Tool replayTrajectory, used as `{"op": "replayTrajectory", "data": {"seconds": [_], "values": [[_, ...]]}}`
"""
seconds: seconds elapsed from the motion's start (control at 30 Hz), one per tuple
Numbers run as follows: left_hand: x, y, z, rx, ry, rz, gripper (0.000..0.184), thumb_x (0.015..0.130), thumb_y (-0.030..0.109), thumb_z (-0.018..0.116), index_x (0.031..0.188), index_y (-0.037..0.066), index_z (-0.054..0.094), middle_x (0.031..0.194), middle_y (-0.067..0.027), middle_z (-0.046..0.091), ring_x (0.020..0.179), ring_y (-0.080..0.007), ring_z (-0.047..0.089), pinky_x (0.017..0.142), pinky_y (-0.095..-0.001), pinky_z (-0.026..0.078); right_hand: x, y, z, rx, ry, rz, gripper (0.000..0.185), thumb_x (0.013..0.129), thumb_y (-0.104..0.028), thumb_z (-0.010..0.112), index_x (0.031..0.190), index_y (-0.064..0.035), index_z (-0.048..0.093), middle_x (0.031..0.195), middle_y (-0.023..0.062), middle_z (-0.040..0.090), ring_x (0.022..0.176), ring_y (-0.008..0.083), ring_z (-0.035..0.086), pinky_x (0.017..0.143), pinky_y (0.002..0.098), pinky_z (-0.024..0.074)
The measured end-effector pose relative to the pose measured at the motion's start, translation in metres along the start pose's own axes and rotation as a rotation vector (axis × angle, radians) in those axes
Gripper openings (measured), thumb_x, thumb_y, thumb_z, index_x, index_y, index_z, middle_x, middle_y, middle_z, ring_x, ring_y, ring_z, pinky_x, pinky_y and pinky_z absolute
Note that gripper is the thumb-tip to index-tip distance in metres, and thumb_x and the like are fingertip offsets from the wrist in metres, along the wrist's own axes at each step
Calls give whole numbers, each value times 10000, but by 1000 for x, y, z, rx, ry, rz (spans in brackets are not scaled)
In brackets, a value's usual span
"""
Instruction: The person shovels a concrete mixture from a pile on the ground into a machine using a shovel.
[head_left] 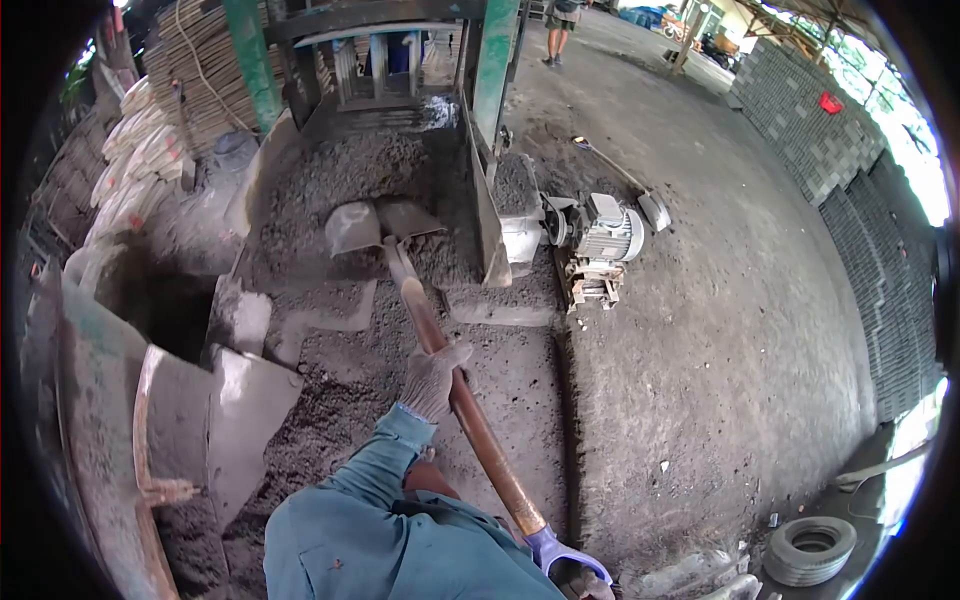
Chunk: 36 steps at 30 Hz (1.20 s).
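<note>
My left hand (436,378), in a pale dirty glove, is closed around the brown shaft of a shovel (488,442). The shovel's blade rests against dark, crumbly mix (330,185) in a metal trough. At the bottom edge, my right hand (592,588) is at the purple D-shaped grip; only part of it shows, with fingers apparently wrapped round the grip. A teal sleeve (370,465) covers my left arm.
A machine frame with green posts (494,70) stands over the trough. Right of it sits an electric motor (608,235), with another shovel (652,208) beyond. A dark pit (165,310) opens at left. Stacked blocks (810,120), a tyre (810,550) and a person (560,30) are farther off.
</note>
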<state>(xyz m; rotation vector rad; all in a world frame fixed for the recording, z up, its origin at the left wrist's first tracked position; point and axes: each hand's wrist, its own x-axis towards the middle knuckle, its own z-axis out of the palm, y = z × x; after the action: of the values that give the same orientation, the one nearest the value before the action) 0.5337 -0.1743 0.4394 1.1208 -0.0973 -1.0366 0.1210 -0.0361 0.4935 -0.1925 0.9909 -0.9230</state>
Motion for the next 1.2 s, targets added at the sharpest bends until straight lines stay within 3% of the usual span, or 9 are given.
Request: {"op": "replayTrajectory", "data": {"seconds": [0.4,0.53,0.73,0.83,0.9,1.0,1.03,1.07,1.2], "values": [[172,123,-27,137,-204,-18,254,808,250,698,824,34,565,663,-101,578,568,-233,600,555,-393,542,118,83,161,297,-447,48,222,867,-249,598,741,-111,478,554,-13,374,490,158,374,514,341,379],[230,159,-41,157,-113,81,264,843,270,668,837,35,548,657,-110,580,578,-246,607,592,-394,548,113,100,242,83,-142,6,133,901,-92,556,987,9,540,778,118,576,729,279,605,710,439,532],[108,89,-14,-170,-340,-182,257,871,279,644,804,66,517,663,-76,521,608,-255,569,658,-461,508,102,63,63,-336,39,-272,185,819,-191,636,788,-8,636,672,101,619,544,227,600,503,350,504],[31,54,-6,-367,-495,-300,231,876,265,634,800,91,501,685,-52,494,630,-235,535,705,-471,479,80,62,-44,-1585,126,-603,228,816,-109,569,953,15,701,793,73,692,700,196,670,624,336,546],[-9,19,-7,-381,-538,-355,208,882,245,625,801,101,499,702,-46,493,646,-233,531,722,-469,474,53,65,-102,-1665,126,-694,278,808,-88,553,1008,18,714,857,64,717,781,178,686,691,327,555],[-72,-40,-7,-343,-545,-468,177,890,210,612,801,105,500,725,-44,501,674,-242,543,747,-470,476,-4,62,-152,-1339,218,-552,286,792,-89,570,1009,17,724,915,71,729,844,170,688,743,321,553],[-98,-52,-5,-346,-554,-508,172,893,200,608,801,104,499,729,-42,501,684,-243,545,758,-471,475,-24,67,-159,-685,244,-388,258,798,-82,579,982,16,732,919,73,733,830,172,689,740,319,551],[-122,-65,-5,-348,-559,-548,167,896,191,603,800,104,499,734,-40,501,694,-244,548,769,-472,475,-53,51,-125,-1294,167,-606,289,787,-47,558,1014,32,720,877,112,731,820,188,695,744,324,552],[-178,-106,-1,-304,-503,-590,154,896,162,615,809,105,502,736,-36,503,706,-241,561,779,-483,484,-117,41,-116,-642,171,-329,233,785,-59,557,953,29,693,823,113,703,761,192,670,698,328,537]]}}
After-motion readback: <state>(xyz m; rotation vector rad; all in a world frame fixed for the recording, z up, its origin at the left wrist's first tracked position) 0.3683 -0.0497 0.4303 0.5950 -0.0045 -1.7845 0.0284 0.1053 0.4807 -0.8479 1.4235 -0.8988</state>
